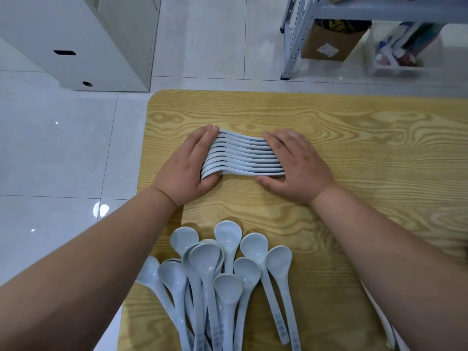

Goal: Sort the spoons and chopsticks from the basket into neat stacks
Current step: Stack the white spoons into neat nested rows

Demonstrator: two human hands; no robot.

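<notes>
A nested row of several pale blue spoons [243,155] lies on its side in the middle of the wooden table [354,138]. My left hand [187,163] presses flat against the bowl end of the row, fingers straight. My right hand [296,163] presses against the handle end, palm down, thumb on the table. Nearer to me, a loose heap of several more pale blue spoons [222,274] lies with bowls pointing away and handles running off the bottom edge. No chopsticks or basket are in view.
The table's left edge [141,173] and far edge drop to a white tiled floor. A white cabinet [83,41] stands at the far left. A metal shelf rack [293,46] with a cardboard box [329,44] stands at the far right.
</notes>
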